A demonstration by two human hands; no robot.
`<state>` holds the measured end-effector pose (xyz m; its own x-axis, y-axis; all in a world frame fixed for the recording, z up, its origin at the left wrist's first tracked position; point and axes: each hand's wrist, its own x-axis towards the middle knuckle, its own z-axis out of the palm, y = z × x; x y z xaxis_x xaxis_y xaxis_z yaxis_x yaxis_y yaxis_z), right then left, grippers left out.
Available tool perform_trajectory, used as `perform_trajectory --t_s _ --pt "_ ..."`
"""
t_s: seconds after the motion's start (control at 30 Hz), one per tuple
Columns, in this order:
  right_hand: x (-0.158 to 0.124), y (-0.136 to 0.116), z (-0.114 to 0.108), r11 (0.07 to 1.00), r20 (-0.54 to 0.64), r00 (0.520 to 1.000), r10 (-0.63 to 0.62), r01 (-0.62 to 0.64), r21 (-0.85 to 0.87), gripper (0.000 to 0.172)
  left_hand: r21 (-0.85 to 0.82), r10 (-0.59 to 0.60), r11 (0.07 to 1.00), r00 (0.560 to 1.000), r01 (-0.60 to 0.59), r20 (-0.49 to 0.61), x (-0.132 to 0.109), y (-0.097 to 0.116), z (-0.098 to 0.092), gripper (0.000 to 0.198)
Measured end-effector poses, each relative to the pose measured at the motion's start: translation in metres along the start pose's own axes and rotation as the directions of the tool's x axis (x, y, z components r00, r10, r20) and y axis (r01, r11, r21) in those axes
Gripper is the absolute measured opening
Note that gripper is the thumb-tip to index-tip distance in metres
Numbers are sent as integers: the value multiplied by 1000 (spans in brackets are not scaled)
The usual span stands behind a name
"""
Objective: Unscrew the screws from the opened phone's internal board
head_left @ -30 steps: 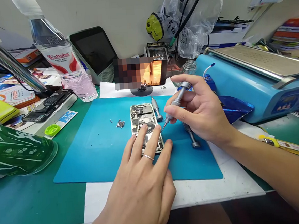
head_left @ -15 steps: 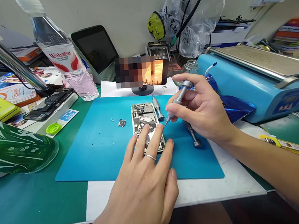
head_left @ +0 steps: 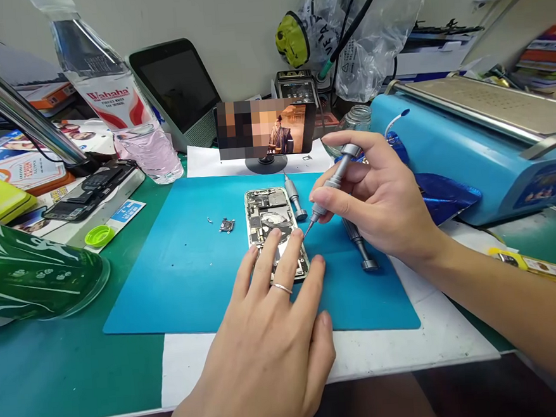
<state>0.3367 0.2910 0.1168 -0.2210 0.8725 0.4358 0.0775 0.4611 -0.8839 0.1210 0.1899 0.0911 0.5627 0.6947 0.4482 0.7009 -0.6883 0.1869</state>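
Note:
An opened phone [head_left: 269, 204] lies on a blue mat [head_left: 168, 273], its inner boards and parts bare. My left hand [head_left: 263, 336] rests with spread fingers over the phone's lower half, hiding part of it. My right hand [head_left: 377, 195] grips a grey precision screwdriver [head_left: 336, 182], tilted, its tip down by the phone's right edge near my left fingertips. Whether the tip touches the phone I cannot tell. Another screwdriver [head_left: 296, 197] lies just right of the phone, and a third screwdriver [head_left: 360, 244] lies under my right hand. Left of the phone are a small metal part [head_left: 226, 225] and tiny bits.
Behind the mat, a phone on a stand [head_left: 291, 128] plays a video. A blue machine [head_left: 464, 151] stands at the right, beside a yellow cutter [head_left: 539, 266]. At the left are a green cup [head_left: 35, 270], a water bottle [head_left: 123, 105] and another opened phone [head_left: 91, 190].
The view has shifted slightly, and the picture on the standing phone's screen differs. Both hands and the screwdriver hold nearly the same pose over the opened phone.

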Motion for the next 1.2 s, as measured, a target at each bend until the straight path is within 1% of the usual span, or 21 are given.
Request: perform_trajectory --t_s 0.23,0.43,0.63,0.83,1.03,1.2 --pt "1 0 1 999 5 1000 27 -27 18 49 10 -8 1000 1000 8 27 -2 1 2 50" --pt "1 -1 2 999 12 1000 24 -24 38 53 59 -7 998 1000 6 2 -7 0 10 53" --pt "-1 -8 2 994 -27 993 111 -112 -20 57 134 1 991 1000 1 -16 -7 -2 15 54" --pt "0 -9 2 990 -10 991 136 -136 43 57 124 -17 992 1000 18 -11 -5 -2 15 54" --pt "-1 -8 2 988 -6 989 150 -150 38 59 110 -17 994 1000 15 11 -7 -2 14 57" --pt "-1 -9 3 988 10 989 146 -146 46 57 110 -19 994 1000 17 9 -7 -1 15 57"
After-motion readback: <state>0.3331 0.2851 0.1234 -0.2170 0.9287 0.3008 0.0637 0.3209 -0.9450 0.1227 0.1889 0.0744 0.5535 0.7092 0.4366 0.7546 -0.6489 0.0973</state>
